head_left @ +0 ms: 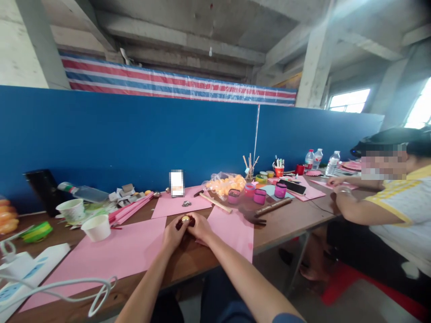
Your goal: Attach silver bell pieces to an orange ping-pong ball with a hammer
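My left hand point(173, 233) and my right hand point(201, 227) meet over the table's near side, fingers curled together. Between their fingertips they hold a small shiny gold-coloured ball point(185, 218); dark parts beside it are mostly hidden by the fingers. Just beyond, a little heap of silvery metal pieces point(186, 203) lies on pink paper point(161, 207). A pale wooden stick point(217, 203) rests at an angle to the right of the heap. Farther right lies a hammer point(253, 217) with a dark head.
Two paper cups point(96, 228), a power strip point(37, 273) and white cables point(67, 285) are at left. A bag of orange balls point(227, 184), purple tubs point(259, 196) and a phone point(292, 187) lie right. Beyond them sits a person point(393, 202). A blue partition point(134, 139) stands behind.
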Motion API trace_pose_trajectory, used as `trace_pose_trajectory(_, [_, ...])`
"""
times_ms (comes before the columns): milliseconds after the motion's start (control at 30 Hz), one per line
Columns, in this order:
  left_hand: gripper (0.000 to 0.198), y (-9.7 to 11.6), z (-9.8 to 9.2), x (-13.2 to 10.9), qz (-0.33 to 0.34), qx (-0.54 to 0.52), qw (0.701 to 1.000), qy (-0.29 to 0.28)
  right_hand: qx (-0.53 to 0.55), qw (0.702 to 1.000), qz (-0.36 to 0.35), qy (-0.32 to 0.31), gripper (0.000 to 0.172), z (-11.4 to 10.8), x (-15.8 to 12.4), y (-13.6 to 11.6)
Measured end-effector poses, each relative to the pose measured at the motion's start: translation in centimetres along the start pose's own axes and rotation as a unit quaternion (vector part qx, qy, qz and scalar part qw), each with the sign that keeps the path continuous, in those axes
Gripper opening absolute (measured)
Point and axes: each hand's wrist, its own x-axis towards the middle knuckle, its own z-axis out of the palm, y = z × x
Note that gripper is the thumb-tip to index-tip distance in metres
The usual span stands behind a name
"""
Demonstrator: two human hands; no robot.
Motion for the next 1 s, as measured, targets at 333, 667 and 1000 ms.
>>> trace_pose_trajectory(333, [0.043, -0.17, -0.03, 0.16, -0.008, 0.019, 1.000, 0.003, -0.004, 1.000, 0.007, 0.002, 0.032, -0.04, -0.02, 0.06])
trace_pose_trajectory(667, [0.045, -0.42, -0.01, 0.25, -0.004, 0.032, 0.999, -0.001, -0.014, 1.000, 0.020, -0.007, 0.031, 0.03, 0.04, -0.09])
trace_pose_trajectory(1000, [0.046, -0.49, 0.00, 0.36, -0.004, 0.030, 1.000, -0.005, -0.017, 1.000, 0.018, -0.011, 0.032, 0.01, 0.03, -0.07])
